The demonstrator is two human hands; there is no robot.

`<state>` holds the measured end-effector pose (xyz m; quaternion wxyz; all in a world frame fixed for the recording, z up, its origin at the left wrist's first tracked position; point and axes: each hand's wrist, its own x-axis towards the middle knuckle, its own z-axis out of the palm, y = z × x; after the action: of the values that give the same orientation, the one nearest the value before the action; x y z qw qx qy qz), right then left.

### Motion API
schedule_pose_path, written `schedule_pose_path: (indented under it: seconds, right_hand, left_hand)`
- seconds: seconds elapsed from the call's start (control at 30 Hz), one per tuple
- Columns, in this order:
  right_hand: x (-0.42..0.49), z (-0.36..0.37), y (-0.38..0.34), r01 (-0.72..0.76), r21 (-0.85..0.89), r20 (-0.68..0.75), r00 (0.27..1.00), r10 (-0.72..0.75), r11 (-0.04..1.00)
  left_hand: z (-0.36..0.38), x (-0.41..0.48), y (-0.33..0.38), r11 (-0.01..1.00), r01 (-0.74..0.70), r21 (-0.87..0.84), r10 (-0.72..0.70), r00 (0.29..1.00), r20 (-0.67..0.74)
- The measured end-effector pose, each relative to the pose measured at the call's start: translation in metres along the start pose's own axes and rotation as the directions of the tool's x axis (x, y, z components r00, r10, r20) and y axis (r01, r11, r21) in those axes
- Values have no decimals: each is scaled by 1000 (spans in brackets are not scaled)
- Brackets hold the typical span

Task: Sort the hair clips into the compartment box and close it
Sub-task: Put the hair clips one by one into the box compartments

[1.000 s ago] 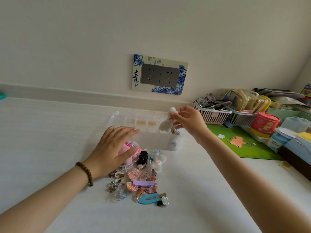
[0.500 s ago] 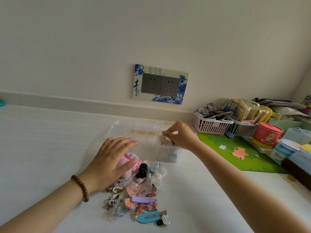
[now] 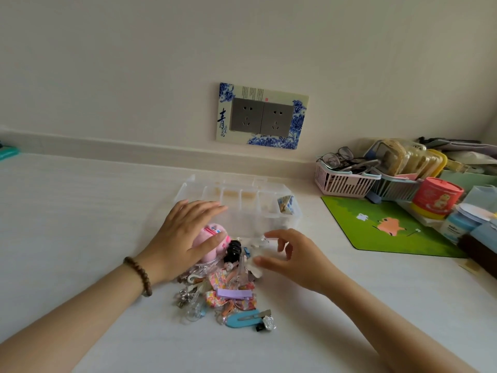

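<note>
Two hands over clip heap | L hand [image 3: 185, 238] flat, fingers spread, on pink plush clip [image 3: 212, 242] | R hand [image 3: 291, 255] curled, pinching white fluffy clip [image 3: 255, 261] | clear plastic compartment box [image 3: 242, 205] open at 12 o'clock, w/ blue-patterned clip [image 3: 285, 203] in 3 o'clock end cell

Clear compartment box [image 3: 269, 211] — floral clips [image 3: 219, 281]
</note>
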<state>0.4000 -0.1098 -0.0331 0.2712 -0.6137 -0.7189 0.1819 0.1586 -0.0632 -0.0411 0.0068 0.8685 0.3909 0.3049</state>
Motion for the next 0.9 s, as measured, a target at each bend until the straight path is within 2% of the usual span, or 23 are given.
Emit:
schedule_pose_path:
  seconds: [0.13, 0.27, 0.5, 0.57, 0.7, 0.83, 0.9]
  right_hand:
    - [-2, 6, -4, -32, 48, 16, 999, 31, 998]
    - [-3, 4, -2, -75, -37, 12, 997, 76, 997]
    - [-3, 4, -4, -115, 154, 122, 988, 97, 981]
    - [-3, 1, -1, -108, 103, 130, 987, 94, 989]
    - [-3, -9, 4, -71, -119, 188, 978, 92, 990]
    - [-2, -9, 6, -84, 24, 216, 973, 77, 996]
    - [-2, -11, 7, -41, 64, 203, 979, 28, 997]
  left_hand:
    - [2, -2, 0, 1000, 11, 8, -12, 1000, 13]
    - [1, -1, 0, 1000, 13, 8, -13, 1000, 13]
    - [1, -1, 1, 1000, 8, 9, -8, 1000, 2]
    - [1, -1, 1, 1000, 8, 7, -8, 1000, 1]
    - [2, -1, 1, 1000, 5, 12, -4, 1000, -6]
    - [2, -1, 1, 1000, 6, 14, -6, 1000, -6]
    - [2, -1, 0, 1000, 3, 17, -3, 1000, -8]
